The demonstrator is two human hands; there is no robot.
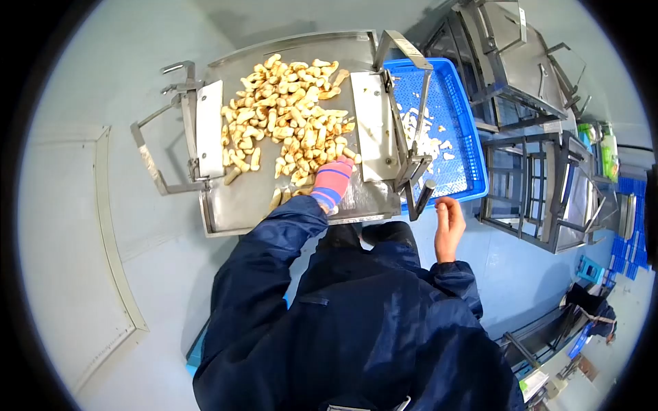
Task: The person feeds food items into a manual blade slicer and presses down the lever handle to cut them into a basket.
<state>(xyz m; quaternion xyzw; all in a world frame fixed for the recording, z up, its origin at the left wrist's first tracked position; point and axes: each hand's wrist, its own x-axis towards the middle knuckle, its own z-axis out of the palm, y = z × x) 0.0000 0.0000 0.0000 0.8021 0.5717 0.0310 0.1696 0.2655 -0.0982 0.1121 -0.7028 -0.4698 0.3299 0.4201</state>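
My left hand [332,181], in a pink glove with blue stripes, reaches to the lower right edge of a heap of mushrooms [295,109]. Its fingers look drawn together against the mushrooms; what they hold, if anything, is hidden. The heap lies on a metal tray table [240,202]. My right hand [449,229] is bare, loosely curled with fingers apart, and holds nothing. Its fingertips are just below the end of a lever handle [426,192], not gripping it. That lever belongs to a metal cutter-like fixture [377,127] with a white plate at the tray's right side.
A blue plastic crate [473,151] stands right of the fixture, with pale cut pieces [428,144] inside. On the tray's left is another framed fixture with a white plate [210,130]. Metal frames [528,185] stand farther right. A pale door [68,246] is at left.
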